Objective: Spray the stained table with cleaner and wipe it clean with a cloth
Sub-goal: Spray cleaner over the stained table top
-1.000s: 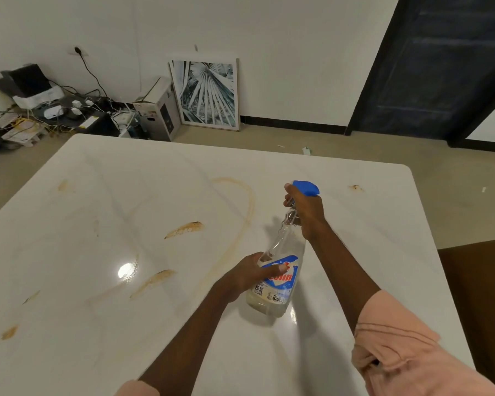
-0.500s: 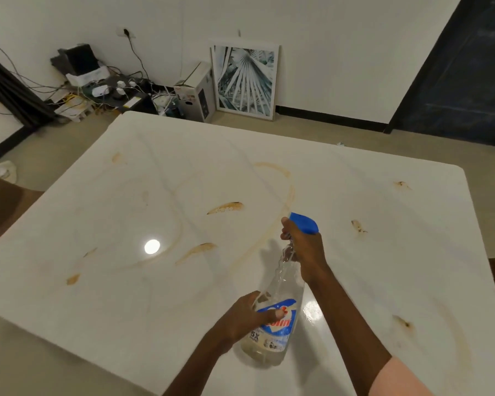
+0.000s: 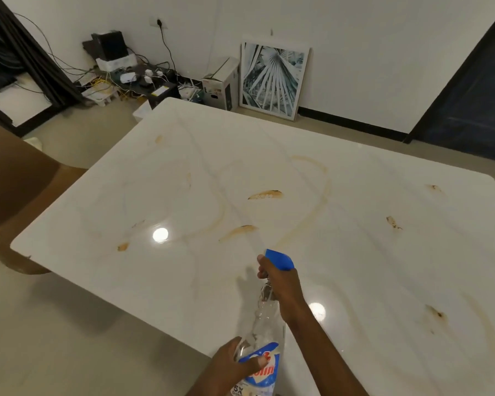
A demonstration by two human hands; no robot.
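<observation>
Spray bottle [image 3: 262, 341] held tilted over the near edge of the tabletop [image 3: 369, 252], left hand [image 3: 235, 367] low on its body, right hand [image 3: 280, 284] up at the neck. Stains [image 3: 265, 194] lie ahead, more off right. Framed picture [image 3: 272, 81] leans on the wall behind, a box [image 3: 220, 84] just left of it.

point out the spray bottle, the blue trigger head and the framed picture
spray bottle [image 3: 265, 324], head view, clear neck below the right hand
blue trigger head [image 3: 280, 260], head view, top of the blue cap
framed picture [image 3: 272, 81], head view, middle of the leaf print
</observation>
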